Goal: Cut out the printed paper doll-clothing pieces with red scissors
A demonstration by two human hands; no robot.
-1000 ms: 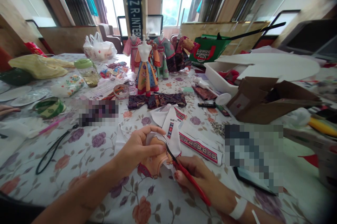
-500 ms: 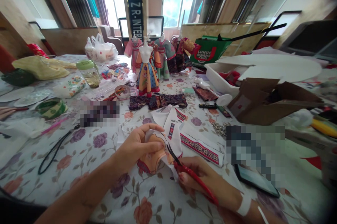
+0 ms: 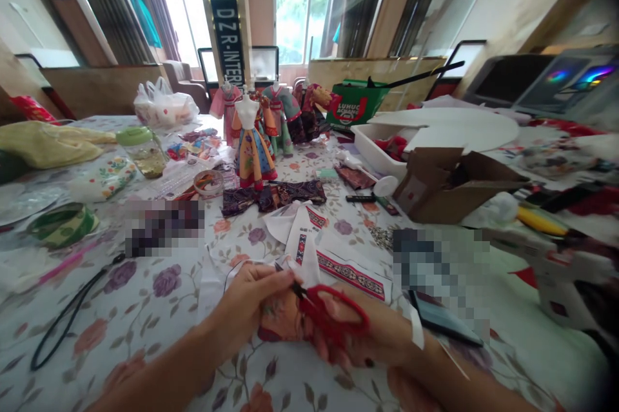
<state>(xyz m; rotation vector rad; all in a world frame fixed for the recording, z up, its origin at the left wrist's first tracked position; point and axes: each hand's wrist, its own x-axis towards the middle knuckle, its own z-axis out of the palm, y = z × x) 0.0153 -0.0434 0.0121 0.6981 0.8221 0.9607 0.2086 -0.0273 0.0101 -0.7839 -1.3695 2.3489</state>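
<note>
My left hand point(image 3: 249, 299) is closed on a piece of orange printed fabric point(image 3: 282, 316) with a dark red edge, thumb on top. In my right hand point(image 3: 355, 334) are scissors with red handles point(image 3: 333, 312). Their dark blades reach the fabric by my left thumb, partly hidden there. Just beyond the hands lie white fabric pieces point(image 3: 351, 275) printed with red and black patterned bands.
Small mannequins in dresses point(image 3: 255, 147) stand beyond a folded dark patterned cloth point(image 3: 275, 196). To the right are an open cardboard box point(image 3: 428, 183), a white tray point(image 3: 370, 151) and a phone point(image 3: 447, 318). Green tape point(image 3: 62, 225) and a lidded jar point(image 3: 145, 157) lie left.
My view has turned a little to the right. The scissors have swung upward and leftward, with their handles raised, and both hands have come closer together around the fabric.
</note>
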